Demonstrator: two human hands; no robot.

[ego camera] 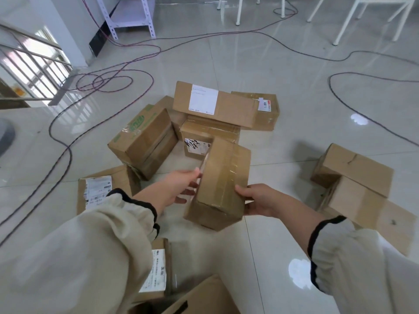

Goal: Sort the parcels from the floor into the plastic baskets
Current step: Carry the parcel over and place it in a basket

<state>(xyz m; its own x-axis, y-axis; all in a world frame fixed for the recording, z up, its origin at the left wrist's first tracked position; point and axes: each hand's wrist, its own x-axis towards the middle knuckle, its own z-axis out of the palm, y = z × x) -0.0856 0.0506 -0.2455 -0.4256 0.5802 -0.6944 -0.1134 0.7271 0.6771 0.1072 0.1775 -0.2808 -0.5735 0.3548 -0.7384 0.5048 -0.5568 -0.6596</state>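
Glossy pale floor tiles [283, 64] are crossed by dark cables [68, 155] looping in from the left. Near the left of the pile a flat cardboard parcel [99, 189] with a white label is laid on the floor, and just beyond it a carton with green print [145, 137] is stacked on another box. At the middle of the floor a plain brown cardboard box [220, 184] is held tilted between both hands; it is oblong, wrapped in clear tape along its seams, and slightly dented at the near corner. Its left side is gripped by the left hand [181, 184], thumb on the upper edge. Its right side is gripped by the right hand [258, 200], thumb on top and fingers underneath. Toward the right edge two stacked cartons [353, 168] are seen.
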